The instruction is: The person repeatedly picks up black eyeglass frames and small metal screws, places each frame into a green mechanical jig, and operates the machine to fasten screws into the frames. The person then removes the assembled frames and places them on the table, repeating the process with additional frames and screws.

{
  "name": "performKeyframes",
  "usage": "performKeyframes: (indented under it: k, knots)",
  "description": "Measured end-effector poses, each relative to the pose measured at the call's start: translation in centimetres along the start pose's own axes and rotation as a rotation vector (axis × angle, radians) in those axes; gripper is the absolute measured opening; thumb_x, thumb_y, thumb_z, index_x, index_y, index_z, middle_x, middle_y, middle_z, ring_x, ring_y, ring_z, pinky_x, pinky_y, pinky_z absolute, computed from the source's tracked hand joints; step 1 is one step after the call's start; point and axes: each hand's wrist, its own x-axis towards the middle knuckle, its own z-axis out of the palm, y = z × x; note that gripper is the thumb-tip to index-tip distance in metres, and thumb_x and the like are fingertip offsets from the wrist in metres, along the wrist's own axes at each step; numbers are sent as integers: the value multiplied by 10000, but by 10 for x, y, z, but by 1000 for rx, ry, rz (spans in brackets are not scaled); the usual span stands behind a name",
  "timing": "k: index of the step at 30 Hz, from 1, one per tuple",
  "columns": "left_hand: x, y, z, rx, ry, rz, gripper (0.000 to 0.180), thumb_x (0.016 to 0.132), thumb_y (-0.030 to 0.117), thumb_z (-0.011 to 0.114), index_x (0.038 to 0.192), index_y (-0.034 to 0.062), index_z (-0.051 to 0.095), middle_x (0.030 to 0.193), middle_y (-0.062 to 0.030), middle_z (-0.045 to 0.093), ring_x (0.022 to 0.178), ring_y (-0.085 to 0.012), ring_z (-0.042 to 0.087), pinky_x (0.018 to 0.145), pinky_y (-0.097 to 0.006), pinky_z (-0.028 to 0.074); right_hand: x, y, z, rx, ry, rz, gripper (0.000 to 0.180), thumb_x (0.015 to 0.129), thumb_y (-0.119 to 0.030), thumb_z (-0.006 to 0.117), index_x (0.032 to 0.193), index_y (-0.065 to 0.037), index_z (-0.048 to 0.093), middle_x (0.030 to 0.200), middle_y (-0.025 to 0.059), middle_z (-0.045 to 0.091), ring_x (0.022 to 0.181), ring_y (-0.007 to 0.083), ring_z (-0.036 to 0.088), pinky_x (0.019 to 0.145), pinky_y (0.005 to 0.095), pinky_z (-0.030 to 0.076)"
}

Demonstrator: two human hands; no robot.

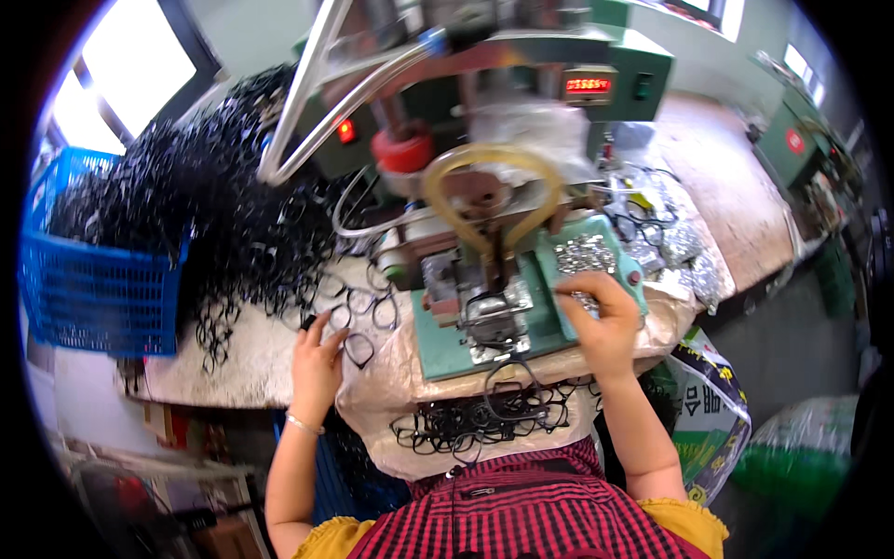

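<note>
My left hand is at the left of the machine, its thumb and fingers closed on a black eyeglass frame whose rim shows beside the fingertips. My right hand is over the green tray of small shiny metal parts. Its thumb and forefinger are pinched; whatever lies between them is too small to make out. Between the hands stands a green press with a metal fixture. Another black eyeglass frame sits at the fixture's front edge, tilted down toward me.
A large heap of black eyeglass frames spills from a blue crate across the table's left. More black frames lie close to my checked apron. Clear plastic bags lie right of the press. A hose hangs above.
</note>
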Motion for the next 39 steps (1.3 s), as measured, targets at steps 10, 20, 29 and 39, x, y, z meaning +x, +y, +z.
performKeyframes:
  k: [10,20,29,39]
  knots:
    - [20,38,49,-883,543,-453,87,1027,91,530,998,32,586,966,-93,662,923,-184,609,778,-303,488,5,-1,49,262,51,49,534,801,-12,733,1291,21,525,880,61,667,930,144,641,914,280,465]
    - [100,161,-72,-1060,609,171,129,1029,39,508,1078,-55,581,1084,-180,614,937,-222,619,822,-373,588,16,-28,60,513,-59,210,573,818,-15,722,1331,37,474,976,69,702,996,140,632,963,293,442]
    - [71,180,-39,-730,309,587,197,778,93,778,973,80,754,979,-98,758,867,-263,725,951,-471,509,20,6,0,-107,-7,66,406,841,-38,679,1246,-16,645,1217,139,689,1156,258,641,1028,363,464]
    - [68,180,-24,-745,282,616,335,657,24,712,977,104,767,1058,-36,733,893,-238,661,943,-508,508,-15,71,-38,-869,1,-48,263,746,-163,806,960,-61,694,914,129,686,908,341,607,816,455,486]
